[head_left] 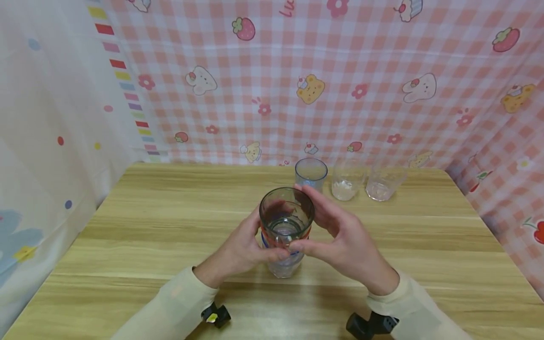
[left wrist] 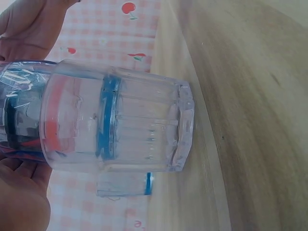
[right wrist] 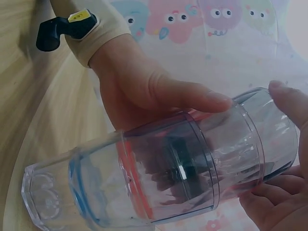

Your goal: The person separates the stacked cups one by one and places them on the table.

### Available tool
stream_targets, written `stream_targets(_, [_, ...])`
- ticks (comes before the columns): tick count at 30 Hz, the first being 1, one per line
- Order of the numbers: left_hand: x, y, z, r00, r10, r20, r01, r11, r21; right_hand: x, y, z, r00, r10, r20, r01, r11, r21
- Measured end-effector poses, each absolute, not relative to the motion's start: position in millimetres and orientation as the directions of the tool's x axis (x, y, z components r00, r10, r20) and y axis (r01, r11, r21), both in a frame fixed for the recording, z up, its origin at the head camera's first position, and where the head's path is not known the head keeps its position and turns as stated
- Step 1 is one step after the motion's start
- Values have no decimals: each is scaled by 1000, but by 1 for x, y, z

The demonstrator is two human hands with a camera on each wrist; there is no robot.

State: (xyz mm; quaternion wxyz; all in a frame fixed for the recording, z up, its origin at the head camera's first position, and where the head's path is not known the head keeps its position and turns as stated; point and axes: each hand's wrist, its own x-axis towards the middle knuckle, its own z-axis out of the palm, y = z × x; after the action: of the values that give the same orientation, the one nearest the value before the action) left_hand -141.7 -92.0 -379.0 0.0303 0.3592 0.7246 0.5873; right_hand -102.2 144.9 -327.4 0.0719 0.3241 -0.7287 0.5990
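Observation:
Several clear cups are nested into one upright stack, with a grey-tinted cup (head_left: 286, 208) on top. Red and blue bands show through the walls of the stack (left wrist: 79, 118), and a clear faceted cup (left wrist: 144, 125) forms its bottom, its base close over the table. From the left, my left hand (head_left: 242, 250) grips the stack's upper part, thumb across the near side. My right hand (head_left: 344, 236) holds the top cup from the right, thumb in front and fingers behind. In the right wrist view the left hand (right wrist: 139, 82) curls round the stack below the top cup.
Behind the right hand stands a blue-rimmed cup (head_left: 311, 172). Two clear cups, one nearer the middle (head_left: 346, 186) and one farther right (head_left: 382, 184), line up beside it along the back of the wooden table (head_left: 170, 212). A pink checked cloth (head_left: 272, 71) hangs behind.

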Motion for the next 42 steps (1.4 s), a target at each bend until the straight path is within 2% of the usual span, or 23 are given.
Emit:
stream_targets(7, [-142, -92, -380, -744, 563, 360, 464, 47, 884, -103, 140, -327, -813, -360, 458, -527, 120, -841])
stream_targets(20, [-140, -94, -382, -765, 558, 323, 435, 77, 897, -105, 140, -326, -833, -332, 443, -507, 135, -851])
stream_targets(28, [-140, -93, -380, -771, 550, 321, 442, 98, 892, -105, 142, -320, -811, -337, 477, -548, 156, -822])
stream_targets(42, [-141, -93, -382, -770, 554, 316, 435, 93, 896, -104, 144, -305, -822, -312, 477, -544, 180, -820])
